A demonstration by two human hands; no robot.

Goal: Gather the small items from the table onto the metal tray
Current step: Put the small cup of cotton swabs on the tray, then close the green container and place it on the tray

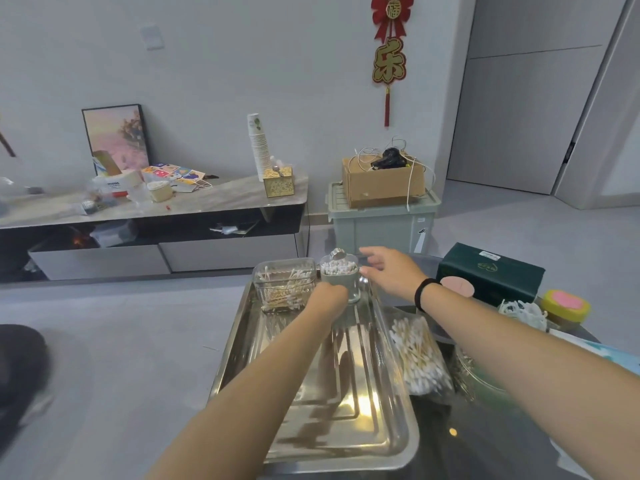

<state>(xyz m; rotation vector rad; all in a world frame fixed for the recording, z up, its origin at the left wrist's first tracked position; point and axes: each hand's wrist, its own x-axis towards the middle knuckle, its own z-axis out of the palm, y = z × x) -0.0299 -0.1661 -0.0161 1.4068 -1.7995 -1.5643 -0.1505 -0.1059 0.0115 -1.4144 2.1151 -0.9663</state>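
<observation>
Head view | left hand (pixel 329 294) grips glass jar (pixel 341 277) at metal tray (pixel 242 344) far edge | right hand (pixel 389 271) fingers spread, touching jar | tray's near half bare | swab bag (pixel 417 355) beside right rim

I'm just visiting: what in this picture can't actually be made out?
- Left hand: its fingers are hidden behind its own wrist at the glass jar, head view, so the grip is unclear.
- Green box: label too small to read.
- Metal tray: near left corner covered by the left forearm.
- Dark shape at the left edge: blurred, cut off.
</observation>
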